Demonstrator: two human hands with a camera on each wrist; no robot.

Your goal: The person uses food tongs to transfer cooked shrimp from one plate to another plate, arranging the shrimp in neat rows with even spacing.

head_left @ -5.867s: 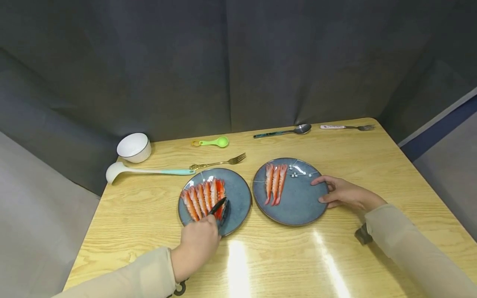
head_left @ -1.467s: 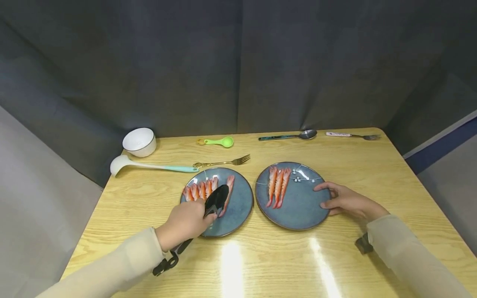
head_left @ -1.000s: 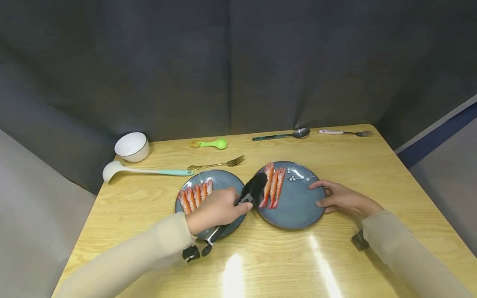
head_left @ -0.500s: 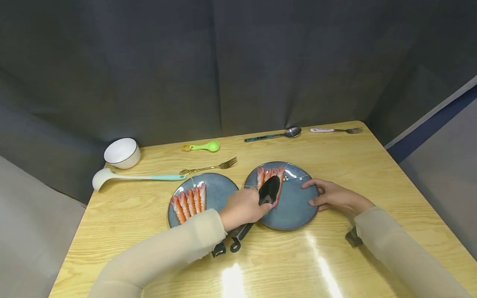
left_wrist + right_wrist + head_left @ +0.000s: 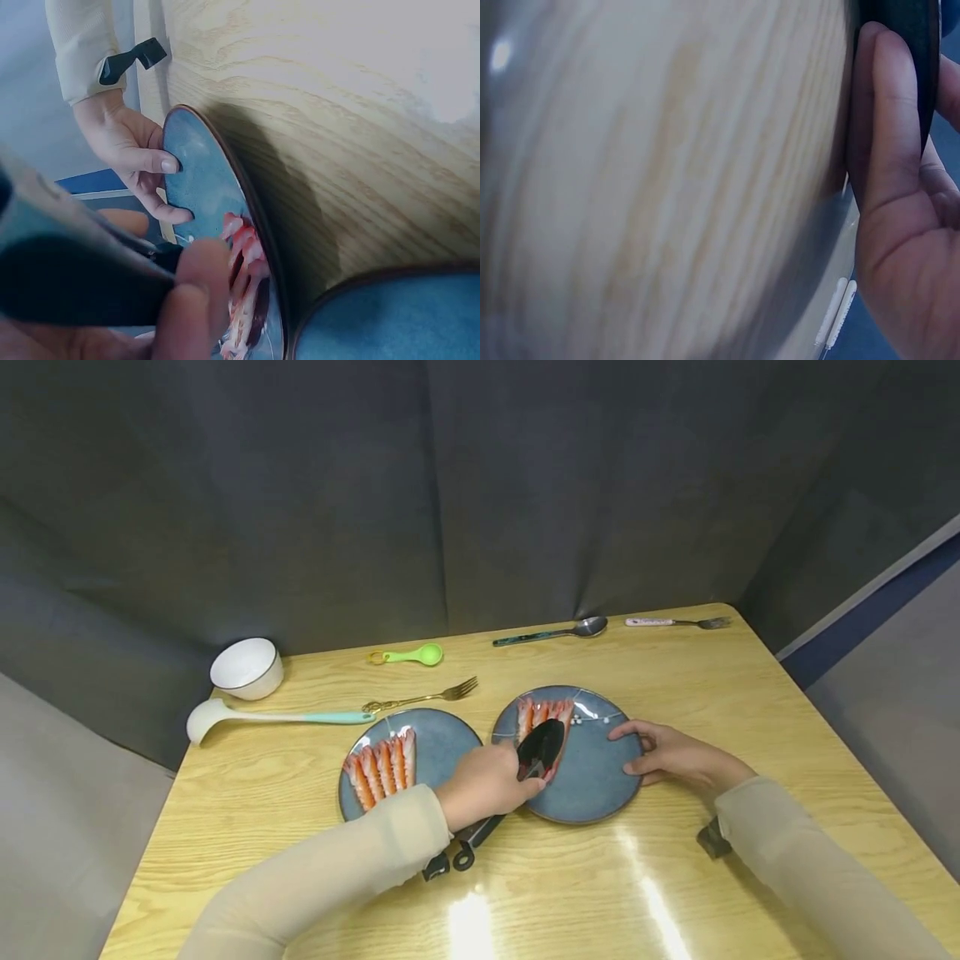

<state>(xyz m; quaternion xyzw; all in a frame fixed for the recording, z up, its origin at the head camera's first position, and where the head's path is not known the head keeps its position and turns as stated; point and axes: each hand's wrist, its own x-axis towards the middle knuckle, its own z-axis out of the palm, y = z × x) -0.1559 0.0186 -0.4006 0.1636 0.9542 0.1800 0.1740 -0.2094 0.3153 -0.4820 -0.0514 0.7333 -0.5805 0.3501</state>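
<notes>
In the head view my left hand [image 5: 483, 785] grips black tongs [image 5: 542, 747], whose head lies over the right blue plate [image 5: 600, 785]. Several red-and-white shrimp [image 5: 536, 714] lie side by side there, partly covered by the tongs. Whether the tongs pinch one cannot be seen. My right hand [image 5: 675, 756] holds that plate by its right rim, thumb and a finger on the upper side. The right wrist view has the fingers [image 5: 896, 112] under the rim. On the left blue plate [image 5: 442, 747], several more shrimp [image 5: 382, 768] form a row, partly behind my left sleeve.
A white bowl [image 5: 246, 668] and a ladle [image 5: 277, 717] are at the left. Behind the plates lie a gold fork [image 5: 423, 695], a green measuring spoon [image 5: 412, 655], a dark-handled spoon [image 5: 551, 632] and a white-handled fork [image 5: 678, 622]. A dark curtain [image 5: 450, 502] borders the table's back.
My left hand has moved the tongs rightward from the left plate to the right one. The left plate bears fewer shrimp and the right one more. My right hand has stayed on the rim.
</notes>
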